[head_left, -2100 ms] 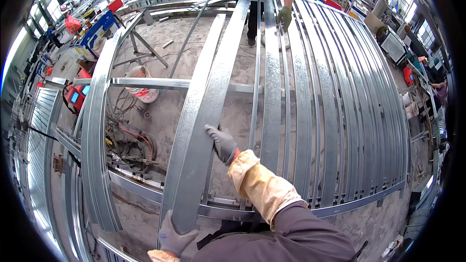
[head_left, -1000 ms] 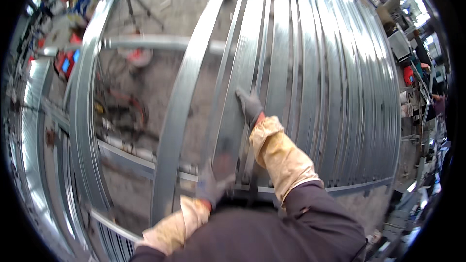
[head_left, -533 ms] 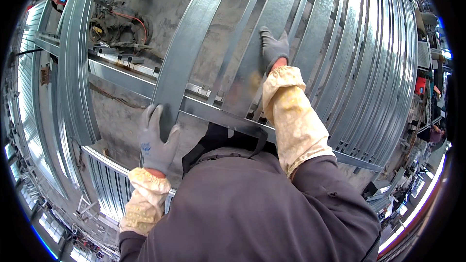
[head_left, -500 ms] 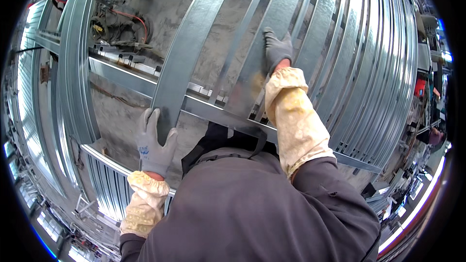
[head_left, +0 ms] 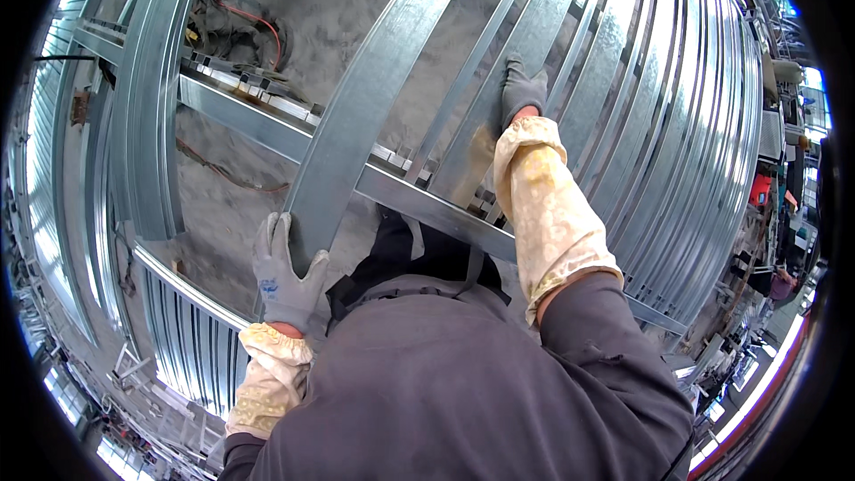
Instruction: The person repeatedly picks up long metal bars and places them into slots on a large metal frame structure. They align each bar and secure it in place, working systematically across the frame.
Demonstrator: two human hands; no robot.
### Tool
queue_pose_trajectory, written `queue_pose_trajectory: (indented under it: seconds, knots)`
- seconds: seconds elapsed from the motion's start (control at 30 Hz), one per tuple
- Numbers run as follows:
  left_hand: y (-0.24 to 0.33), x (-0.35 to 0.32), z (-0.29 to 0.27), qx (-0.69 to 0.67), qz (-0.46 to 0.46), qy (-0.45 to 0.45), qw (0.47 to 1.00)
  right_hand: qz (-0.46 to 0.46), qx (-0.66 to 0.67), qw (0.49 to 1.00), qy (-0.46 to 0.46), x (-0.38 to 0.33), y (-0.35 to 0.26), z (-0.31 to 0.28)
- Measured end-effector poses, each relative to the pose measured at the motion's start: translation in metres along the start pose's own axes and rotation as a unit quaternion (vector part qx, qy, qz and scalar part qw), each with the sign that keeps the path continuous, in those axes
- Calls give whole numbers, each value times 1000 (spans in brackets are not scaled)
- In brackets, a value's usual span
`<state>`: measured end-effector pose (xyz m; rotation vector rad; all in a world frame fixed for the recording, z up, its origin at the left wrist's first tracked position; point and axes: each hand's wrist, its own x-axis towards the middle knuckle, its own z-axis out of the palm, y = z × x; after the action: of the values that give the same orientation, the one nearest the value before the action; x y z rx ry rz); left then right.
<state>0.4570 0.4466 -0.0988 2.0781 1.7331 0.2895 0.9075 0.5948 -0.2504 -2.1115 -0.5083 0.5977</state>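
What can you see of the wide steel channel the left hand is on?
The wide steel channel looks galvanized, with a shiny spangled grey face and a folded lip along one edge. It runs from upper right down to lower left, lying across a cross rail. The gloved left hand grips its near end. The right hand rests on a neighbouring strip, not on it.

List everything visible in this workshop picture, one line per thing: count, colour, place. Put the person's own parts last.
Wide steel stud: one, silver, running up the centre, near end gripped.
Cross rail: one, silver, lying under the studs.
Further steel studs: many, silver, side by side at right.
Cables: a few, red and dark, on the floor upper left.
Concrete floor: grey, beneath the frame.
Left hand: grey glove, holding the wide stud's end.
Right hand: grey glove, resting on a narrower stud.
Sleeve guards: two, yellowish, on the forearms.
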Motion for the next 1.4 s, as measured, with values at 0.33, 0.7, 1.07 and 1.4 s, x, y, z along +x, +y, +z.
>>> queue_pose_trajectory:
  seconds: [0.33, 0.7, 1.07, 1.4]
  knots:
    - [-2, -36, -18, 121, -94, -99, 983, -224, -9, 975, 1, -89, -59, 5]
    - [-24, -31, -50, 137, -151, -57, 977, 130, 304, 869, -369, -164, -84, 125]
    - [-46, -32, -40, 195, -141, -65, 969, 125, 274, 871, -388, -143, -61, 148]
    - [-39, -36, -54, 148, -159, -134, 967, 256, 462, 781, -334, -72, -67, 159]
